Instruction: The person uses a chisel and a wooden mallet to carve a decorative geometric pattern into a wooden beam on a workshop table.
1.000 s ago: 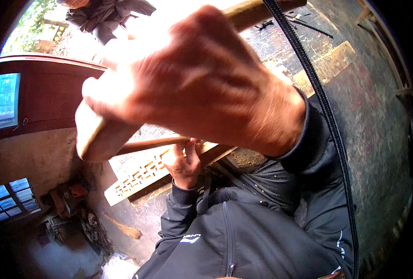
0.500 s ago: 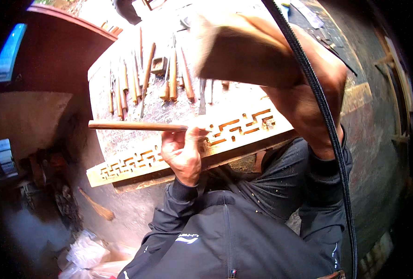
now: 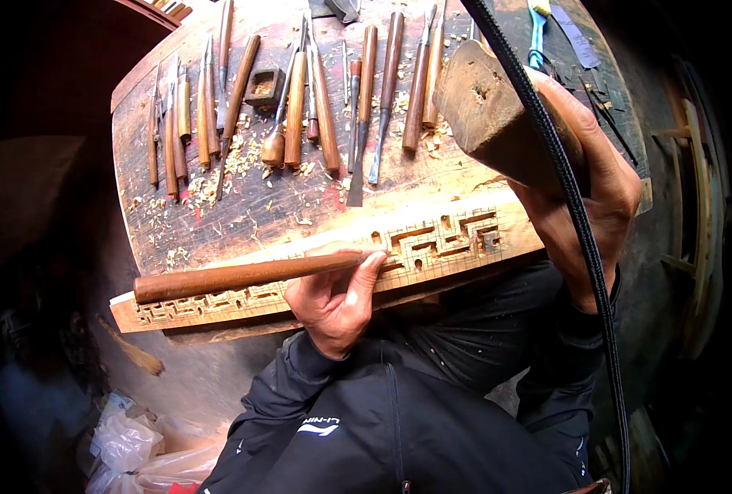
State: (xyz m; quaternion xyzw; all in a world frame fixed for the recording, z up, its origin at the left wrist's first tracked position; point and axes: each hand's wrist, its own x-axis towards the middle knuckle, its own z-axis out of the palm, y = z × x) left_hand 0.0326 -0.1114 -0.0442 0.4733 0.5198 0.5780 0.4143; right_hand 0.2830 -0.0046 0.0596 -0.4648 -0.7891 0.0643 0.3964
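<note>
My left hand (image 3: 333,311) pinches a chisel (image 3: 234,279) by the thin end of its brown wooden handle. The handle points left, nearly level, above a long pale board (image 3: 465,270); its blade is hidden by my fingers. Cut into the board is a geometric pattern of slots along pencilled grid lines, with some chips inside. My right hand (image 3: 609,193) grips a worn wooden block (image 3: 498,111), likely a mallet head, raised right of the carving and apart from the chisel. A black braided cord (image 3: 584,222) crosses in front of the block and this hand.
Several wooden-handled chisels (image 3: 300,107) lie across the worn table (image 3: 242,222) among shavings. Between them sits a small square dark box (image 3: 264,87). A blue brush (image 3: 537,37) lies at the far right. On the floor are a broom (image 3: 135,354) and plastic bags (image 3: 131,440).
The block in my right hand has moved right and is no longer smeared by motion. The chisel handle's left end has dropped lower. The table has become less glaring.
</note>
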